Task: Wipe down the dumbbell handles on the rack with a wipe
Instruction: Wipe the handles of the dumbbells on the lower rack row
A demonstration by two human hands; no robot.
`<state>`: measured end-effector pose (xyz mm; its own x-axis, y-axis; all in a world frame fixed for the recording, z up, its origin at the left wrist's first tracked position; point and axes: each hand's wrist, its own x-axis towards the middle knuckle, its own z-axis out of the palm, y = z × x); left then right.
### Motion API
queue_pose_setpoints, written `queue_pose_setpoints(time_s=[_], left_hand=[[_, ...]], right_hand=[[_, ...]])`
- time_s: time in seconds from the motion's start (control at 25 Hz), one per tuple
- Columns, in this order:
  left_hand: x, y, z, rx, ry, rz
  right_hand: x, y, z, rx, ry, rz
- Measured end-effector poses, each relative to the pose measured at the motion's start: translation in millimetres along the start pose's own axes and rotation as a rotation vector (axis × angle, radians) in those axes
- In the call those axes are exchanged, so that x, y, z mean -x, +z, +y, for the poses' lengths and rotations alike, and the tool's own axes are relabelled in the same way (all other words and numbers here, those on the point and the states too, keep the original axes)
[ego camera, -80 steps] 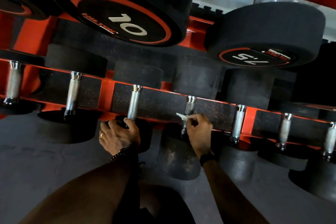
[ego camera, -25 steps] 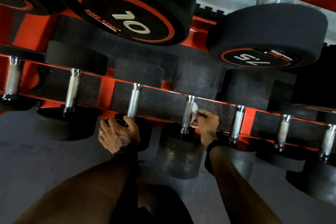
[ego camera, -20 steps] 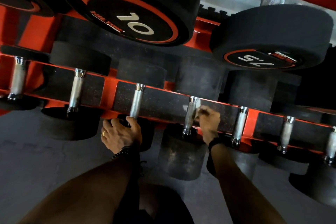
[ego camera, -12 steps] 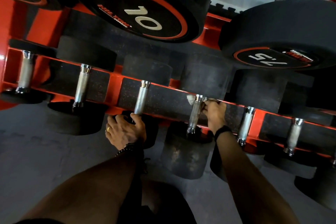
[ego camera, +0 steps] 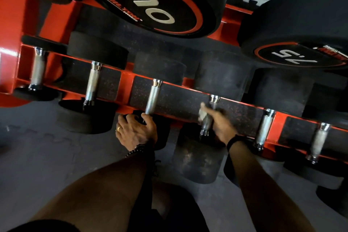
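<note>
Dumbbell handle (ego camera: 208, 118) chrome, blurred; right hand (ego camera: 220, 124) wraps wipe (ego camera: 202, 112) round it; left hand (ego camera: 136, 131) grips neighbouring dumbbell (ego camera: 160, 133).

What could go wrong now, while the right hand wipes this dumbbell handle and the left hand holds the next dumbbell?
1. The right hand grips the wipe around the handle. The wipe looks small and bunched, so it may miss part of the metal or slip out.
2. The left hand rests on the neighbouring dumbbell's head at the rack rail; fingers might get pinched if that dumbbell shifts.
</note>
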<state>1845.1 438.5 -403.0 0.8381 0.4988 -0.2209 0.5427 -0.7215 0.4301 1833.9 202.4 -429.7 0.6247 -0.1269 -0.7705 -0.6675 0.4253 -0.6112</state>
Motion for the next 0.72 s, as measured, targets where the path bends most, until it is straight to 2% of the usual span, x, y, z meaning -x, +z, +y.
queue_pose_setpoints(time_s=[0.12, 0.24, 0.32, 0.52, 0.64, 0.72], left_hand=[[0.3, -0.1, -0.7, 0.004, 0.008, 0.014], [0.7, -0.5, 1.0, -0.005, 0.017, 0.01], [1.0, -0.7, -0.1, -0.006, 0.019, 0.018], [0.5, -0.1, 1.1, 0.009, 0.015, 0.025], [0.1, 2.2, -1.0, -0.012, 0.016, 0.015], [-0.4, 3.2, -2.4, -0.013, 0.012, 0.009]], right_hand=[[18.0, -1.2, 8.2, 0.131, 0.067, 0.029], [-6.7, 10.9, -22.0, 0.01, -0.016, 0.122], [-7.3, 19.7, -22.7, 0.028, -0.069, 0.218], [28.7, 1.4, 14.7, 0.621, -0.256, 0.358], [31.6, 1.6, 11.9, 0.735, -0.396, 0.486], [44.5, 10.4, 15.9, 0.81, -0.477, 0.471]])
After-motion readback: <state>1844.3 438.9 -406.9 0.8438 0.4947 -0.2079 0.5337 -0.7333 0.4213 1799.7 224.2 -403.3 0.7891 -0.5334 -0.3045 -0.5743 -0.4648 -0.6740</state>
